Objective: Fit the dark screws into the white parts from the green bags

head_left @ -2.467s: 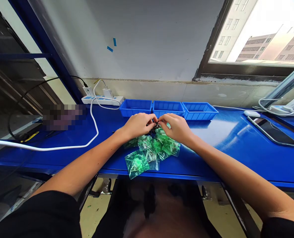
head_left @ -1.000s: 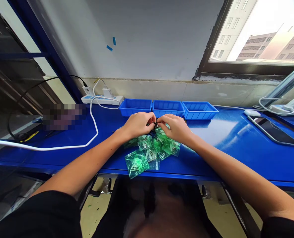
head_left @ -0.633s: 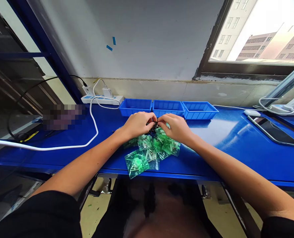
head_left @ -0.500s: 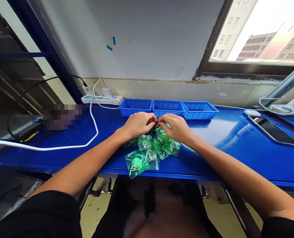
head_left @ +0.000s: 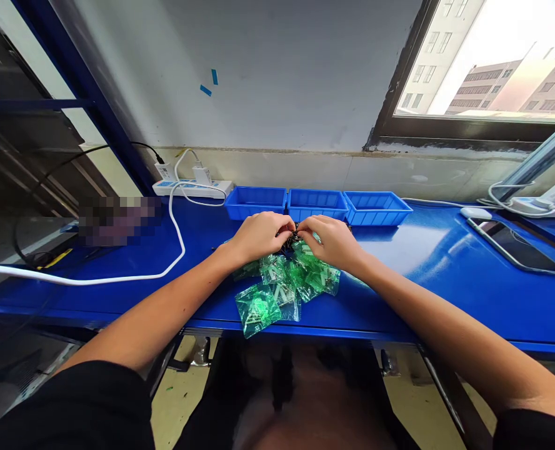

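My left hand (head_left: 264,234) and my right hand (head_left: 328,239) meet almost fingertip to fingertip above the middle of the bench. Each has thumb and forefinger pinched together. Between and behind them lie small dark pieces (head_left: 287,245), too small to name; what the fingertips hold is hidden. Just in front is a pile of clear green-tinted plastic packets (head_left: 300,272) with white and green small parts inside. One packet (head_left: 257,309) lies nearest the bench's front edge.
Three blue plastic bins (head_left: 319,205) stand in a row behind my hands. A white power strip (head_left: 193,189) with a white cable (head_left: 177,231) is at the left. A phone (head_left: 516,245) and a white case (head_left: 475,214) lie right on the blue bench (head_left: 427,287).
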The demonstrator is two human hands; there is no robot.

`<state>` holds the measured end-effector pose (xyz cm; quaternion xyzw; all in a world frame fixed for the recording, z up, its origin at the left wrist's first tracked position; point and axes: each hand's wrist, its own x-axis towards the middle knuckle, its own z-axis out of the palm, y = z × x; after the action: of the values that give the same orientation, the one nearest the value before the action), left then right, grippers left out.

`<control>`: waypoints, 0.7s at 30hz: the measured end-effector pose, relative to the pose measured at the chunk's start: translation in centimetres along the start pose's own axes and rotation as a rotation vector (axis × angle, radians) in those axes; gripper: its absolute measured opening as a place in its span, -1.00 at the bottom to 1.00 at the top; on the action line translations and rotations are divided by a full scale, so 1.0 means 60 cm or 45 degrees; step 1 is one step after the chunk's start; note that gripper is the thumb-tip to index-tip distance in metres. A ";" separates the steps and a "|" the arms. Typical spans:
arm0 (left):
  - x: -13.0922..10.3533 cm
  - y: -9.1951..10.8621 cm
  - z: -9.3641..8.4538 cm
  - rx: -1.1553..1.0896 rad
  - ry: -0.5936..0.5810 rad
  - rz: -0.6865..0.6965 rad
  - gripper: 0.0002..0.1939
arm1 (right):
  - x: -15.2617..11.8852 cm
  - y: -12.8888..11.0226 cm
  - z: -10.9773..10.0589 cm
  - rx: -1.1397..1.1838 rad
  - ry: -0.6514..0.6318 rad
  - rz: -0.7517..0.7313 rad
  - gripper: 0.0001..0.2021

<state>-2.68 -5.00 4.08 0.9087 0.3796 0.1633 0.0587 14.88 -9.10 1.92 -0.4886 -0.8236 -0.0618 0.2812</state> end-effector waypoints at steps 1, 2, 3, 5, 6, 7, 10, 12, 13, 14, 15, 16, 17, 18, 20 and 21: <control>0.000 0.000 0.000 -0.001 0.004 0.002 -0.76 | 0.000 0.000 0.000 0.000 -0.004 0.003 -0.84; 0.000 0.000 0.001 -0.001 0.007 0.003 -0.76 | 0.000 0.000 0.000 0.002 -0.007 0.004 -0.84; 0.000 -0.001 0.001 -0.001 0.008 0.004 -0.76 | 0.000 0.000 -0.001 0.005 -0.006 0.005 -0.84; 0.000 -0.001 0.002 0.000 0.010 0.006 -0.76 | 0.000 0.001 -0.001 0.012 -0.003 0.003 -0.83; 0.000 -0.002 0.002 0.002 0.010 0.007 -0.76 | 0.000 0.001 -0.001 0.015 -0.002 0.002 -0.83; -0.001 -0.002 0.002 0.004 0.010 0.008 -0.76 | 0.000 0.001 -0.001 0.016 -0.002 0.002 -0.83; -0.001 -0.002 0.002 0.000 0.008 0.010 -0.76 | 0.000 0.000 -0.001 0.014 -0.007 0.009 -0.84; -0.001 -0.002 0.002 -0.011 0.010 0.010 -0.77 | 0.000 0.000 -0.001 0.010 -0.001 0.017 -0.84; 0.000 -0.002 0.003 -0.019 0.013 0.009 -0.76 | 0.000 0.000 -0.001 0.009 0.005 0.018 -0.84; 0.000 -0.002 0.003 -0.027 0.017 0.008 -0.76 | 0.000 0.000 -0.001 0.009 0.012 0.018 -0.84; 0.000 -0.002 0.003 -0.034 0.022 0.004 -0.75 | 0.000 0.000 -0.001 0.010 0.018 0.015 -0.85; 0.000 -0.002 0.003 -0.041 0.025 0.000 -0.75 | 0.000 0.001 0.000 0.011 0.020 0.012 -0.85; 0.000 -0.003 0.003 -0.048 0.028 -0.007 -0.74 | 0.000 0.001 0.000 0.011 0.020 0.009 -0.85; 0.001 -0.003 0.003 -0.055 0.030 -0.014 -0.74 | 0.000 0.001 0.000 0.010 0.019 0.008 -0.86; 0.001 -0.003 0.003 -0.067 0.031 -0.023 -0.73 | 0.000 0.002 0.000 0.006 0.014 0.008 -0.86; 0.001 -0.002 0.002 -0.072 0.030 -0.022 -0.74 | 0.000 0.002 -0.001 0.004 0.011 0.009 -0.87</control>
<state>-2.71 -4.87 3.93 0.9014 0.3833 0.1844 0.0814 14.98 -9.03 1.95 -0.4909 -0.8207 -0.0618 0.2858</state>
